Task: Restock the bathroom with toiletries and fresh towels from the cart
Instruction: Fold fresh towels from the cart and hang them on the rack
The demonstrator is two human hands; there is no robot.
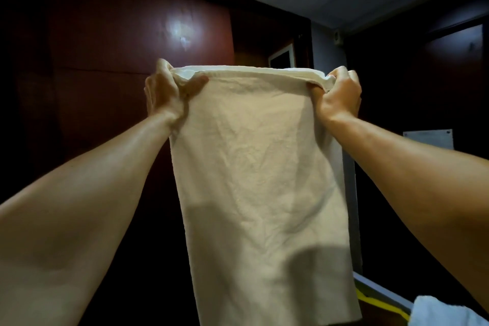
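We hold a cream towel (259, 167) up before a dark wooden door (119, 42) — our left hand (169, 90) and right hand (337, 92) each pinch a top corner, and it hangs straight down between our arms, with more white cloth (444, 312) at the lower right.

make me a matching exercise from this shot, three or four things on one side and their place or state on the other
Things:
1. left hand
2. right hand
3. cream towel
4. white cloth

States:
A. lies at the bottom right corner
B. hangs down, held up high
C. grips the towel's top right corner
D. grips the towel's top left corner

Pairs: 1-D, 2-C, 3-B, 4-A
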